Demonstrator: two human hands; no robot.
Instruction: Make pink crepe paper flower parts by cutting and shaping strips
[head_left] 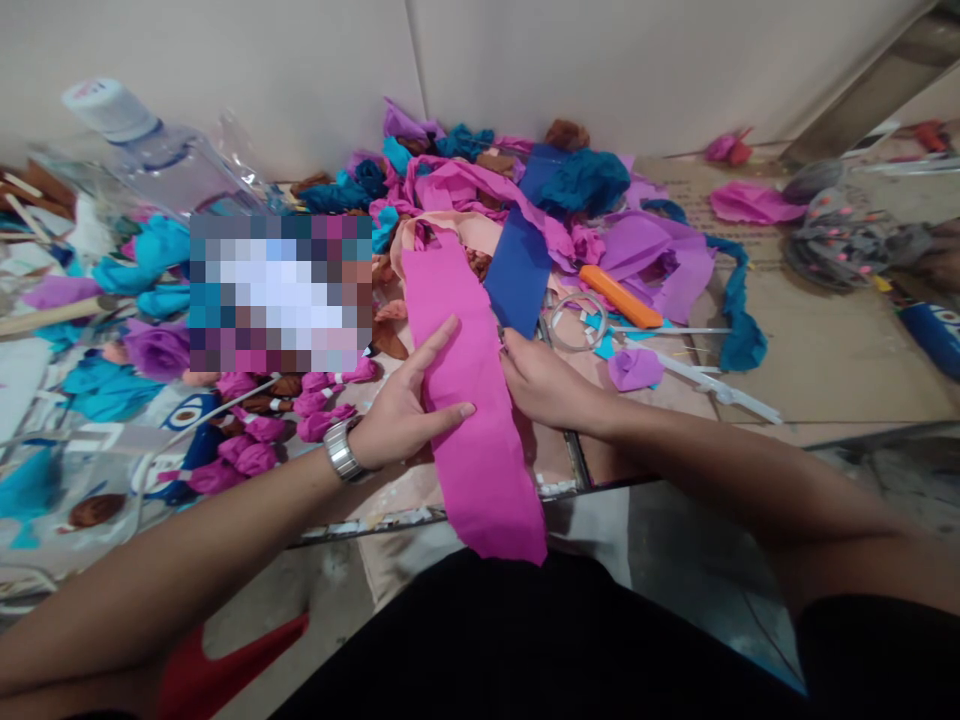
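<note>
A long strip of bright pink crepe paper (pixel 476 420) runs from the table down over its front edge toward my lap. My left hand (pixel 405 410), with a metal watch on the wrist, holds the strip from its left side. Its thumb and forefinger lie spread across the paper; the other fingers are partly hidden. At the strip's right edge, my right hand (pixel 536 375) is closed in a pinch. Something small and dark shows by its fingertips, too small to make out. Just beyond the right hand lies a flat dark blue piece (pixel 521 265).
Crumpled crepe paper (pixel 585 180) heaps at the back. An orange-handled cutter (pixel 621 297) and a tape ring (pixel 577 320) lie right. Wrapped pink buds (pixel 255 455) and a clear bottle (pixel 172 165) stand left. Cardboard (pixel 832 360) covers the right side. One patch is pixelated.
</note>
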